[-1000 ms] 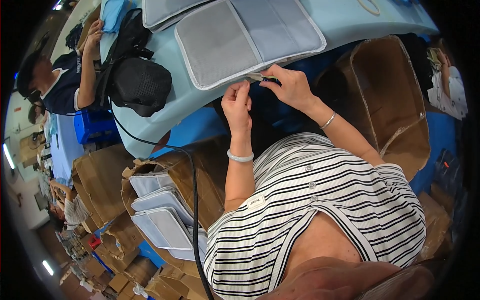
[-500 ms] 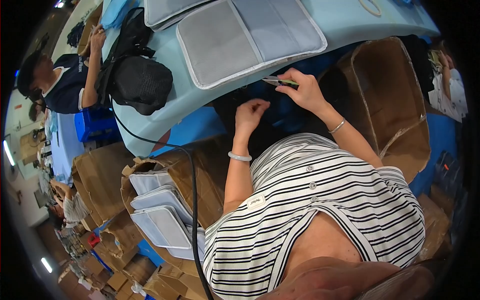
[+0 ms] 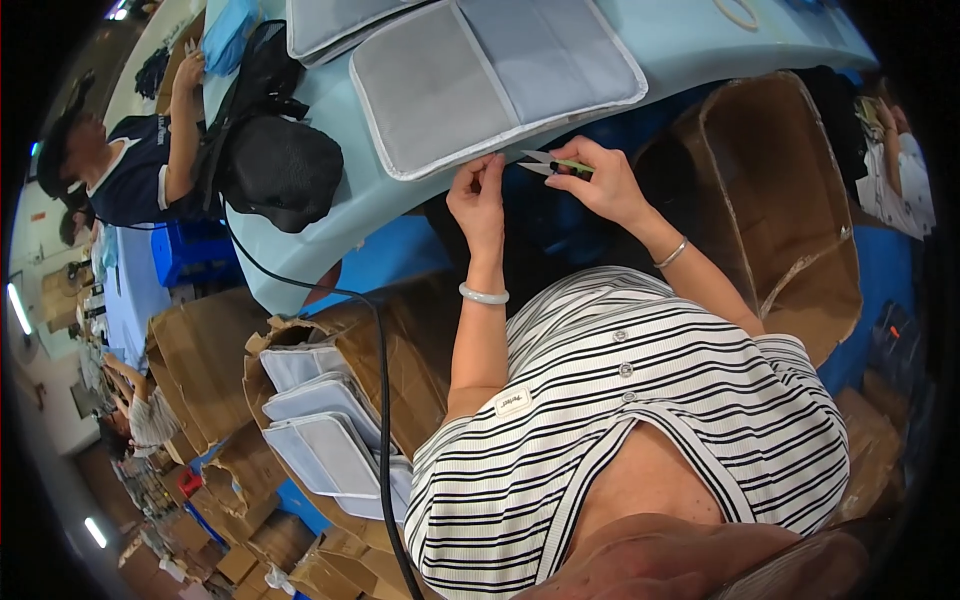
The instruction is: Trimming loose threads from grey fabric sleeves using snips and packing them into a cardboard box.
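My right hand [image 3: 603,183] is closed round a pair of small green-handled thread snips [image 3: 572,166]. Their two pale blades are spread and point left, close to the front edge of a grey fabric panel [image 3: 430,90] with white edging. Thumb and fingers of my left hand [image 3: 478,200] are pinched together at that edge, just left of the blades. Whatever the pinch holds is too small to make out. The panel lies on a light blue tabletop [image 3: 690,75], its front rim reaching the table's edge.
Another grey panel [image 3: 335,22] lies behind on the left, beside a black mesh cap [image 3: 280,172]. A carton [image 3: 790,200] stands at my right; a carton of grey panels [image 3: 325,440] is at my left. A black cable [image 3: 384,400] hangs past it. A co-worker [image 3: 140,165] sits far left.
My left hand has moved up and left to the panel's edge, fingers pinched. The snips have shifted slightly left, and their blades are now spread wider.
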`<state>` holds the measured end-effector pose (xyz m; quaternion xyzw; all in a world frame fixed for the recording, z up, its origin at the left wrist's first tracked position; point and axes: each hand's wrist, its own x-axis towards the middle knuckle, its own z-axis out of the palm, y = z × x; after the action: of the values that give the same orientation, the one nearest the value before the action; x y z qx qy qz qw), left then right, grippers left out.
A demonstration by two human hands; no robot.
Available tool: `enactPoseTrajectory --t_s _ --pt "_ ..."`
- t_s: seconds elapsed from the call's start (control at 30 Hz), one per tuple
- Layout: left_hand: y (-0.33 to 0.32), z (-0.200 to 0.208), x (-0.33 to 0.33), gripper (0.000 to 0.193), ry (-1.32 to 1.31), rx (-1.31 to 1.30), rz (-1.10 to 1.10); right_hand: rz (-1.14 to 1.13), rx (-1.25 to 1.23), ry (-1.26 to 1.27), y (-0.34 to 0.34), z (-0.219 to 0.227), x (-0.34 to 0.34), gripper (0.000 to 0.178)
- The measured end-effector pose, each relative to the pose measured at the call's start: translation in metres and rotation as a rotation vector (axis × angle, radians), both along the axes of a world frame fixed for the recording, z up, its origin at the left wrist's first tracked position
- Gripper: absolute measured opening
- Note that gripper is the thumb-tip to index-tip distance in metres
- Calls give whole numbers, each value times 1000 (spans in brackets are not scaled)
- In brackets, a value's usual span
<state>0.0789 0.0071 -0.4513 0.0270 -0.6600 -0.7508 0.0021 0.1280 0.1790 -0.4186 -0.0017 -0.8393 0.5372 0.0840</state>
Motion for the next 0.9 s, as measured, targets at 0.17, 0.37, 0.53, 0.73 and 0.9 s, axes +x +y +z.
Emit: enactPoseTrajectory --t_s 0.17,0.37,0.53,0.73,0.9 --pt "2 -10 6 6 -30 10 -22 8 78 108 -8 2 -7 31" --pt "8 -15 9 4 -45 56 -80 -49 121 128 -12 2 -8 30" --pt "8 -14 7 5 -25 39 -89 -72 137 98 -8 7 -5 30" --pt "13 -12 8 5 -33 59 -106 -87 138 141 -10 1 -11 29" --pt "13 -15 7 5 -40 57 -113 -110 187 195 -11 0 -17 26"
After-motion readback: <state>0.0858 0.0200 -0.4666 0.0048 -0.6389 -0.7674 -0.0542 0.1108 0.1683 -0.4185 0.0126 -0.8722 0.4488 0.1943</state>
